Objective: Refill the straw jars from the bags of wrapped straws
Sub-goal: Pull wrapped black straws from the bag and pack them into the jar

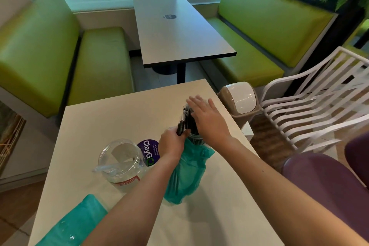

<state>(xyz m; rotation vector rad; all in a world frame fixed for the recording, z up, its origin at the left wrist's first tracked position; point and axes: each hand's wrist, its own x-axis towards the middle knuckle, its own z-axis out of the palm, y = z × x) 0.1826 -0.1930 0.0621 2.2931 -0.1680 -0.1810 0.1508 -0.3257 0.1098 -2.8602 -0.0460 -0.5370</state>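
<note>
Gripping black wrapped straws (182, 124) with my left hand (172, 143) above the teal bag (184, 173); my right hand (207, 120) lies flat, fingers straight, on the bundle.

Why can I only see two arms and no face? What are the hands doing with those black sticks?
The camera sits on the person's head and looks down, so you see what they see: their own two arms, not their face. There is just this one picture.

They stand at a pale table. The black sticks are wrapped straws. The left hand pinches a few of them. The right hand is flat, with straight fingers resting against the top of the bunch. The straws stand in what looks like a clear jar, with a teal bag bunched around it.

Beside it stands another clear jar, almost empty, with something pale lying inside. A purple round sticker is on the table behind it, and a second teal bag lies at the near corner.
</note>
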